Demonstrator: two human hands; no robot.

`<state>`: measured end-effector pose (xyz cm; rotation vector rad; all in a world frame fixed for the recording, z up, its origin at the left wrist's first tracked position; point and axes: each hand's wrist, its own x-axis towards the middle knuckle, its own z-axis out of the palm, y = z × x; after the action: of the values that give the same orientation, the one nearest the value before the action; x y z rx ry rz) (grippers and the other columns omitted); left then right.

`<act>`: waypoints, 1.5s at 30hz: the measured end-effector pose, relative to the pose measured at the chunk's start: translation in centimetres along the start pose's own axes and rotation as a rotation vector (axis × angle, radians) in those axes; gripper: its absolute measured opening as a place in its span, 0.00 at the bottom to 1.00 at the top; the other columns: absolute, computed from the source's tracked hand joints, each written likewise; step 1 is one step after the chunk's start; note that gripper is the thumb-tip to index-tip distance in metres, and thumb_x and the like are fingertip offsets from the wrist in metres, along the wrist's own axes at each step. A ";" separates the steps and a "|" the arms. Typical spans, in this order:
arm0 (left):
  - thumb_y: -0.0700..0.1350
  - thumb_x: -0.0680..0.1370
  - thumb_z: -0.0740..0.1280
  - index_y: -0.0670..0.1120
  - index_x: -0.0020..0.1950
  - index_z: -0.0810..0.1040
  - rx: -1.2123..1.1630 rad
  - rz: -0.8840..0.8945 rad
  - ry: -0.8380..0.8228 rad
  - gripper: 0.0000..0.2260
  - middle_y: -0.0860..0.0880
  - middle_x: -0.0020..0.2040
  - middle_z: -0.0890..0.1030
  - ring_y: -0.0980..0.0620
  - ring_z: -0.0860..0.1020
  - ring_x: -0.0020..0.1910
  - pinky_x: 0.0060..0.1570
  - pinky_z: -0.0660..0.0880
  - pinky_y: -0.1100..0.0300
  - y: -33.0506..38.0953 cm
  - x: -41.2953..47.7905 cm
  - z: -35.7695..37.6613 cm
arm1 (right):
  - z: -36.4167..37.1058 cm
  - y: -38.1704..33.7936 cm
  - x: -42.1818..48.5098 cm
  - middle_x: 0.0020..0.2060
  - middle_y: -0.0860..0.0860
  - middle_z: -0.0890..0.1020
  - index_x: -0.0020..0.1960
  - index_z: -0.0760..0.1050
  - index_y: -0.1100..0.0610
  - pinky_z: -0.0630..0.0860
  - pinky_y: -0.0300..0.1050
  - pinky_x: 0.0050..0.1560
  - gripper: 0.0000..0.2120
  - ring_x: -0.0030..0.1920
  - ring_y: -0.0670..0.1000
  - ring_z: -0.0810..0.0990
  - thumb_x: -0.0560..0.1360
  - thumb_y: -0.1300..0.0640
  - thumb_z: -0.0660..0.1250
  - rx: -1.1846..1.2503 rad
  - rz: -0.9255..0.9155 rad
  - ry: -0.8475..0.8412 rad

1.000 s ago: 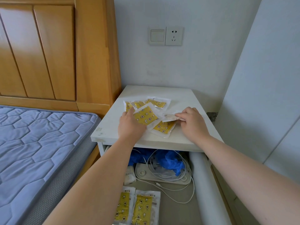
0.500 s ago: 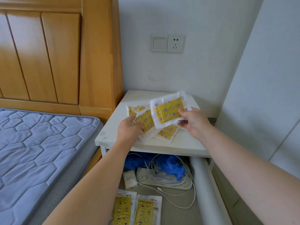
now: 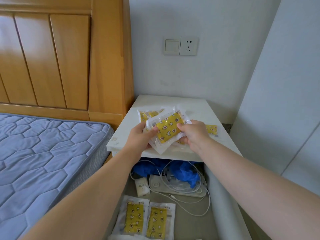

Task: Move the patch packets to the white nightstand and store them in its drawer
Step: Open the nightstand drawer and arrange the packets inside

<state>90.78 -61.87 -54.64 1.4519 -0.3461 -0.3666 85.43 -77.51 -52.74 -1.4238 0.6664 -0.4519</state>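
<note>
My left hand [image 3: 140, 137] and my right hand [image 3: 194, 134] together hold a small stack of yellow patch packets [image 3: 167, 129] just above the white nightstand top [image 3: 194, 108]. More packets lie on the top behind the stack [image 3: 149, 113], and one lies to the right of my right hand [image 3: 213, 129]. Below, the nightstand drawer [image 3: 220, 201] stands pulled out. Two packets lie side by side at its near end, one on the left [image 3: 134, 216] and one on the right [image 3: 158, 220].
The drawer also holds a blue bag [image 3: 187, 172], white cables [image 3: 199, 189] on a flat white device and a small white pouch [image 3: 142, 186]. A blue quilted mattress [image 3: 43, 161] and wooden headboard [image 3: 69, 58] lie left. A wall [image 3: 280, 101] stands close on the right.
The packet raised in my right hand came down onto the ones in my left hand. Both hands now grip the gathered stack, a little lower and nearer the nightstand's front edge.
</note>
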 end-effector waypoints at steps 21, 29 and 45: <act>0.40 0.74 0.72 0.50 0.62 0.73 0.394 -0.180 -0.178 0.18 0.51 0.52 0.79 0.51 0.80 0.50 0.44 0.79 0.59 -10.7 -7.8 1.7 | -7.1 10.3 -7.0 0.49 0.57 0.84 0.52 0.80 0.63 0.78 0.53 0.55 0.11 0.49 0.55 0.83 0.71 0.61 0.74 -0.518 0.011 -0.166; 0.47 0.76 0.68 0.50 0.74 0.66 1.259 -0.125 -0.443 0.26 0.46 0.69 0.71 0.47 0.69 0.67 0.63 0.70 0.54 -14.0 -7.1 -1.0 | -8.1 12.6 -4.9 0.42 0.53 0.83 0.44 0.78 0.59 0.79 0.50 0.48 0.07 0.45 0.54 0.82 0.70 0.57 0.73 -0.922 -0.117 -0.030; 0.48 0.78 0.68 0.48 0.65 0.76 0.833 -0.376 -0.658 0.16 0.51 0.61 0.79 0.52 0.77 0.60 0.65 0.72 0.51 -9.6 -5.5 -4.5 | -3.9 14.2 -4.9 0.43 0.54 0.84 0.46 0.78 0.59 0.79 0.49 0.49 0.07 0.44 0.54 0.83 0.72 0.68 0.70 -0.397 0.213 -0.423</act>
<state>87.57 -56.22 -64.60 2.1970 -0.8221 -1.1077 77.79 -75.66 -66.07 -1.7297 0.5696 0.1611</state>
